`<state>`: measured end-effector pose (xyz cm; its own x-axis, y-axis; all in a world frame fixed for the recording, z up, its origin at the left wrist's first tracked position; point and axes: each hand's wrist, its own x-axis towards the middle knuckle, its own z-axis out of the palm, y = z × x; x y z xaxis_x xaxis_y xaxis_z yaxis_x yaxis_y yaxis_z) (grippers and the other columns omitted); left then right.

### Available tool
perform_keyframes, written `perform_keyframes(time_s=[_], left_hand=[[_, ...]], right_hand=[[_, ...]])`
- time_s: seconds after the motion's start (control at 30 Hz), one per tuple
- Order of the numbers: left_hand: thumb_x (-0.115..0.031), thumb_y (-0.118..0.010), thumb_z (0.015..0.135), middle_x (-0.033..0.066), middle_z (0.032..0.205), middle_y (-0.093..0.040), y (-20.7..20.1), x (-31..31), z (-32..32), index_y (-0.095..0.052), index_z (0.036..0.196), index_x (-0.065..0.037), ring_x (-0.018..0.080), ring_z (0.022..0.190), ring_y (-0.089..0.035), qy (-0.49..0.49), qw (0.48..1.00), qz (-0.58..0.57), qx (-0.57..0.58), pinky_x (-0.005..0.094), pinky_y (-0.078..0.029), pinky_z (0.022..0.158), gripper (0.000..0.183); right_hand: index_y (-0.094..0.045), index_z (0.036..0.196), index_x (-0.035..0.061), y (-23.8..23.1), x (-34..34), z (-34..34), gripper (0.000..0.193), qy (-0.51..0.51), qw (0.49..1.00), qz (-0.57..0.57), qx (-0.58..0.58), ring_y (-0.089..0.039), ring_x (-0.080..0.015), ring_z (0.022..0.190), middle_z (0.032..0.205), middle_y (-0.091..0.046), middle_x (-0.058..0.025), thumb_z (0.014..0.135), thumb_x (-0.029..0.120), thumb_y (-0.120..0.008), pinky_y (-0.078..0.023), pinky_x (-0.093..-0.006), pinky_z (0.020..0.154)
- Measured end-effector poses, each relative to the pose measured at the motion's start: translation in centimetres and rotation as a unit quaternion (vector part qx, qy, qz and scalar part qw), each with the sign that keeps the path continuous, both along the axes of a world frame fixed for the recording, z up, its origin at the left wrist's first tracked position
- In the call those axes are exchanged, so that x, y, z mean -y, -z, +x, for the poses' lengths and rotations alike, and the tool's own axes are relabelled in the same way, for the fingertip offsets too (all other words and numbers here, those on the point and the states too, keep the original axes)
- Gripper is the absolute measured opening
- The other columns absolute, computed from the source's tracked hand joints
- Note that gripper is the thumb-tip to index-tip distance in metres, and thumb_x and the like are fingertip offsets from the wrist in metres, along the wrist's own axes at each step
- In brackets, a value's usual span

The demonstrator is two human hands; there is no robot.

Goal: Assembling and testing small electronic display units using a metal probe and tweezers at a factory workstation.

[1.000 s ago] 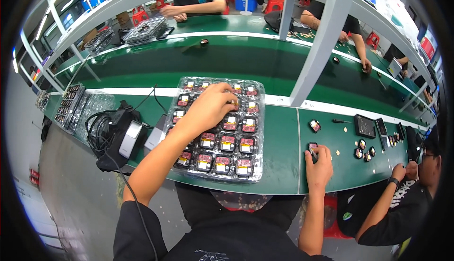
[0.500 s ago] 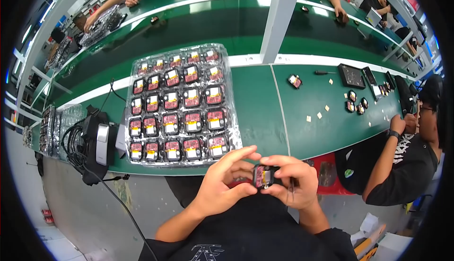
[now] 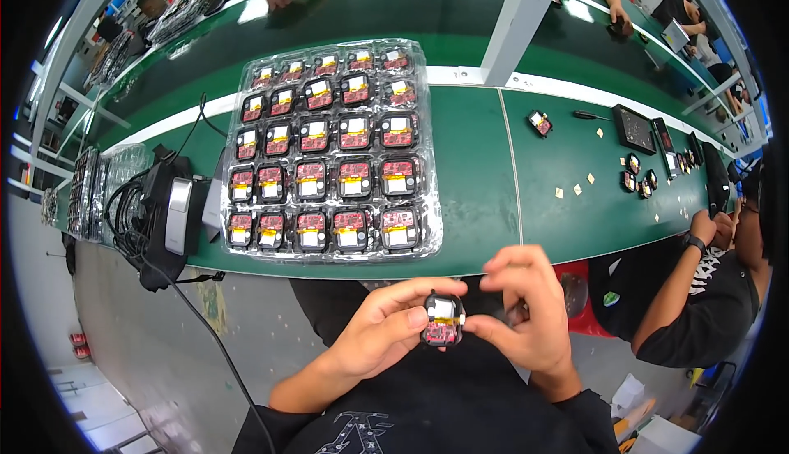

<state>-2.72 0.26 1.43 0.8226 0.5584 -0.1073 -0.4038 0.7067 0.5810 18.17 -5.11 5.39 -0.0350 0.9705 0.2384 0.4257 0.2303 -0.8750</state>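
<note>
My left hand (image 3: 374, 337) grips a small black rounded-square electronic housing (image 3: 443, 332) between thumb and fingers, in front of my body below the bench edge. Its open face is up, showing a red circuit board, a white block and a yellow strip. My right hand (image 3: 532, 322) is just to its right, with the thumb tip at the housing's side and the other fingers raised apart, slightly blurred. On the bench ahead lies a clear plastic tray (image 3: 432, 207) filled with rows of similar housings (image 3: 311, 180).
The green bench (image 3: 472, 166) carries a loose housing (image 3: 540, 123), a screwdriver (image 3: 590, 115), a black box (image 3: 634, 128) and small pale pieces. Left are a black bag (image 3: 156, 244) with cables and stacked trays (image 3: 123, 170). A co-worker (image 3: 670, 298) sits right; a post (image 3: 526, 23) rises behind.
The housing has turned so its open face shows upward. My right hand has loosened from it, fingers lifting away, while my left keeps hold. The view has shifted slightly.
</note>
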Motion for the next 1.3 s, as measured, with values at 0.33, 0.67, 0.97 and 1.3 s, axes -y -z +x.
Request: perform_keyframes(time_s=[0.33, 0.67, 0.97, 1.3], left_hand=[[-0.005, -0.079, 0.084, 0.0178, 0.127, -0.06, 0.2, 0.7, 0.3, -0.049, 0.138, 0.007, 0.029, 0.126, -0.057, -0.192, 0.979, 0.066, 0.014, 0.0409, -0.046, 0.108, 0.063], [0.003, -0.079, 0.081, 0.016, 0.133, -0.056, 0.5, 0.8, 0.6, -0.05, 0.135, 0.005, 0.028, 0.128, -0.055, -0.207, 0.973, 0.097, 0.009, 0.0406, -0.045, 0.109, 0.061], [-0.016, -0.087, 0.077, 0.0163, 0.123, -0.06, -0.4, 1.1, 1.1, -0.054, 0.128, 0.004, 0.0297, 0.118, -0.062, -0.229, 0.97, 0.035, -0.068, 0.0419, -0.05, 0.104, 0.064], [-0.016, -0.087, 0.077, 0.0188, 0.126, -0.061, -0.7, 0.9, 0.9, -0.054, 0.13, 0.005, 0.0286, 0.119, -0.062, -0.24, 0.964, 0.061, -0.096, 0.0417, -0.048, 0.105, 0.066]], right_hand=[[-0.067, 0.113, -0.0021, 2.6, 0.9, -1.4, 0.037, 0.1, 0.993, 0.056, -0.04, -0.064, -0.0194, 0.068, 0.088, -0.066, -0.012, 0.079, -0.002, -0.079, -0.051, -0.03, 0.055], [-0.07, 0.1, -0.0007, 3.4, -0.2, -1.2, 0.033, 0.076, 0.934, 0.276, 0.213, -0.06, -0.0172, 0.057, 0.086, -0.067, -0.0089, 0.068, -0.005, -0.08, -0.046, -0.0277, 0.048], [-0.07, 0.096, -0.002, 3.8, -0.4, -1.2, 0.024, 0.079, 0.945, 0.247, 0.2, -0.061, -0.0186, 0.057, 0.085, -0.068, -0.0105, 0.074, -0.002, -0.077, -0.048, -0.0292, 0.049], [-0.07, 0.094, -0.0007, 3.4, -0.5, -1.1, 0.018, 0.059, 0.982, 0.152, 0.095, -0.066, -0.0222, 0.063, 0.081, -0.069, -0.011, 0.077, -0.001, -0.076, -0.052, -0.0304, 0.054]])
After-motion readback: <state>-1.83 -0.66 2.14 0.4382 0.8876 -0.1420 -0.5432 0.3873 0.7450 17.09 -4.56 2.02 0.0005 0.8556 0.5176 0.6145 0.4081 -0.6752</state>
